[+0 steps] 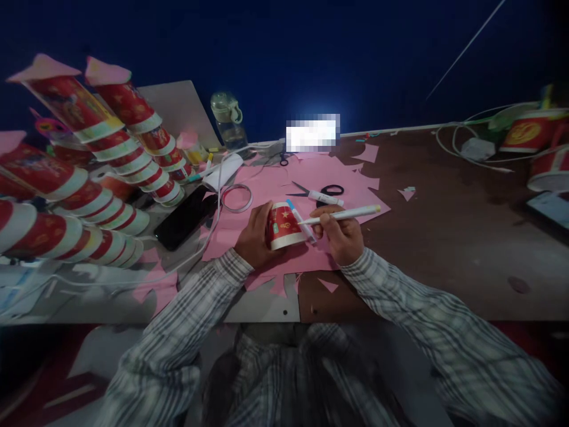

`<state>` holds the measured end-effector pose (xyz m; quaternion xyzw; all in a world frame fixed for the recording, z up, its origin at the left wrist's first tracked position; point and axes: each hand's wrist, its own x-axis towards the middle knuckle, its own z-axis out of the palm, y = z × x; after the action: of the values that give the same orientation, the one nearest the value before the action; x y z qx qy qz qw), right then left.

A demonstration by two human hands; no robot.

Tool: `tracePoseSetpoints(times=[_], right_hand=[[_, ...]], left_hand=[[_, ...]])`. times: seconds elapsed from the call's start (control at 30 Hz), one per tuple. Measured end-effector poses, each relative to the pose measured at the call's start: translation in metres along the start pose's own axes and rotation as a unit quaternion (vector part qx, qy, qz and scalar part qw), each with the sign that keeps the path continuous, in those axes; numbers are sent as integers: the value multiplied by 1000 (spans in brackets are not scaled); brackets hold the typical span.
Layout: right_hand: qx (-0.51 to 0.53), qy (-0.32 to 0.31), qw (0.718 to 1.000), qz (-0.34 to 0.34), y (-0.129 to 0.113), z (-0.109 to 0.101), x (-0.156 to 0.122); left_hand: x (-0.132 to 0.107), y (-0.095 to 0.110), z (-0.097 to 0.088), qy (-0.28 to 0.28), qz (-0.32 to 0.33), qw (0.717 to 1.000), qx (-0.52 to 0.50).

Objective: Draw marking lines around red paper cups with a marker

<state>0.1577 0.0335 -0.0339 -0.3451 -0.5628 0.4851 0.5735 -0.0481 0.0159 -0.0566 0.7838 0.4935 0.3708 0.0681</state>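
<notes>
My left hand (254, 236) is wrapped round a red and white paper cup (284, 226) lying on its side on a pink paper sheet (306, 178). My right hand (340, 236) pinches a white marker pen (344, 214), its tip touching the cup's rim side. A blue-capped pen (301, 220) lies against the cup between the two hands. Both sleeves are checked.
Black-handled scissors (320, 193) and a clear tape ring (236, 197) lie on the pink sheet beyond my hands. A black phone (186, 218) and white cable sit left. Stacks of red cups (106, 148) fill the left side; more cups (528, 133) stand far right. A water bottle (227, 118) stands behind.
</notes>
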Motion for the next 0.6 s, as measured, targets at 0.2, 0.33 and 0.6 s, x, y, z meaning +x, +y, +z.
tracePoseSetpoints(times=[0.2,0.33,0.6], right_hand=[[42,-52,998,-6,4,1,-4],[19,-2,998,-64,7,0,-2],[-209,-107,952,-194,6,-3,-3]], left_hand=[[0,0,1,11,10,1000,6],[0,-5,1,10,4,1000,-10],[-2,-12,2,51,-19,994,-95]])
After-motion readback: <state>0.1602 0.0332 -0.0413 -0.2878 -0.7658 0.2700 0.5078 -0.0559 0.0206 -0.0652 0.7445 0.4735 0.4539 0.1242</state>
